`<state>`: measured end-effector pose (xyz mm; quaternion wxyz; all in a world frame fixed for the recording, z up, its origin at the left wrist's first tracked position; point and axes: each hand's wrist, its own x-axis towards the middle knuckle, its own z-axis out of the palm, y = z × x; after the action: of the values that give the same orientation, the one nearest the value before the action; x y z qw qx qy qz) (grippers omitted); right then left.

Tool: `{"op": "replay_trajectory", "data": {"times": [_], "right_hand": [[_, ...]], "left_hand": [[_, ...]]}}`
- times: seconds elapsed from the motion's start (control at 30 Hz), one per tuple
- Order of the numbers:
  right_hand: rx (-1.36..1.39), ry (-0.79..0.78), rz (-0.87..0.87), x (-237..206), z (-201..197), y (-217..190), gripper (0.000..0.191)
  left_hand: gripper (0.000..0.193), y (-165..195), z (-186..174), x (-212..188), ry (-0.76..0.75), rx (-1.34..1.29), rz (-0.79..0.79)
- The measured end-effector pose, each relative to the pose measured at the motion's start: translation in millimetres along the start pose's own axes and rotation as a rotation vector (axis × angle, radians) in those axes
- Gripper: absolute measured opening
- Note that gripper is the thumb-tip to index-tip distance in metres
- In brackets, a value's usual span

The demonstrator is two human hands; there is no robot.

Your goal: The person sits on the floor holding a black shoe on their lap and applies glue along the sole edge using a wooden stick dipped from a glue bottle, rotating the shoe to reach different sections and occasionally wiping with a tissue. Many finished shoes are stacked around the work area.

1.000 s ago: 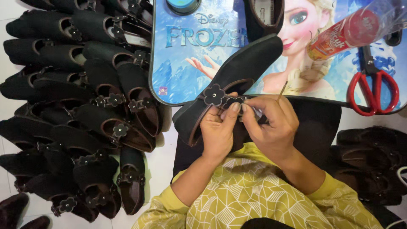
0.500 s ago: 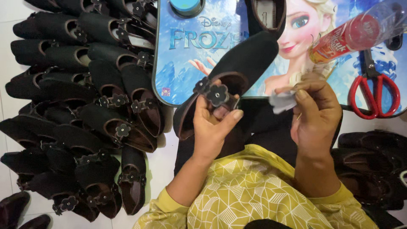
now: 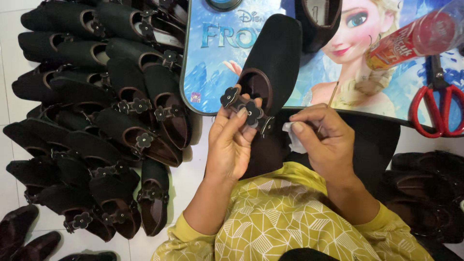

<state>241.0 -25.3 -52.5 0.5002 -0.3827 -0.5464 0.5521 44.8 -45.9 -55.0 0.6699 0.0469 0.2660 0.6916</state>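
Two bare hands work one black suede flower-strap shoe [image 3: 273, 63]: left hand [image 3: 232, 140] pinches its strap (toe pointing away), right hand [image 3: 321, 140] just beside, pinching white cloth [image 3: 291, 133].

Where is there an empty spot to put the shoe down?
Bare floor shows between the pile of dark shoes and the left hand. The tray has open room left of the held shoe. The tray's right end is crowded with a tube and scissors.
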Motion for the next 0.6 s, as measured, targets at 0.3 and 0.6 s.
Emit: {"op": "replay_trajectory", "data": {"times": [0.3, 0.6], "right_hand": [[-0.484, -0.038, -0.189, 6, 30, -15, 0.012], [-0.289, 0.356, -0.009, 17, 14, -10, 0.006]], "left_hand": [[0.048, -3, -7, 5, 0.053, -0.032, -0.012], [0.051, -1, -4, -3, -0.01, 0.025, -0.009]]}}
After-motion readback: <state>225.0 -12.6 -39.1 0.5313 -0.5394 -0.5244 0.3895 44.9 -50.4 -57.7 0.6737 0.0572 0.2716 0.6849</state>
